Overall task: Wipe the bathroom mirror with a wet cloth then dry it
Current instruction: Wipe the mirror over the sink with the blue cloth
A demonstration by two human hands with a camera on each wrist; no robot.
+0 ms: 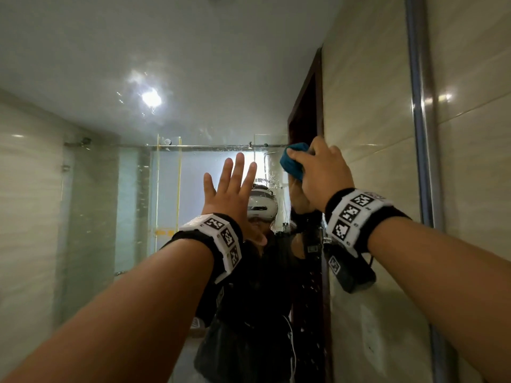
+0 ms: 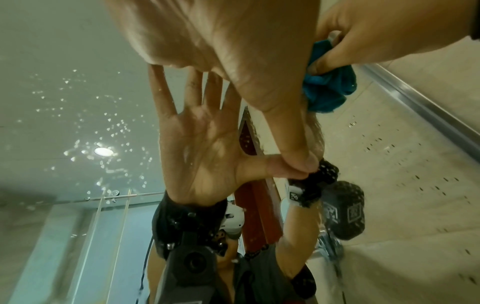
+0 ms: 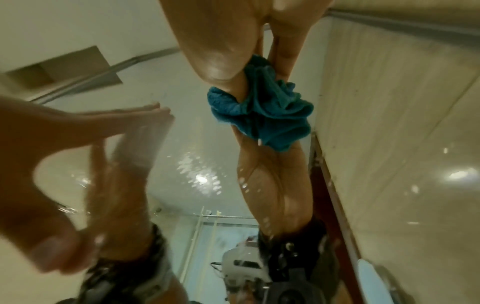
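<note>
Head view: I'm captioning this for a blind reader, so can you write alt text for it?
A right hand presses a bunched teal cloth against a wet bathroom mirror near its right edge, while the left hand rests flat on the glass, fingers spread. Droplets speckle the mirror.

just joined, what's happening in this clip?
A person is wiping a bathroom mirror. The right hand grips a bunched teal cloth and holds it against the glass near the mirror's right edge. The left hand is spread flat on the mirror, fingers straight, holding nothing. Water droplets speckle the glass, so this looks like the wet pass; drying appears not yet done.
</note>
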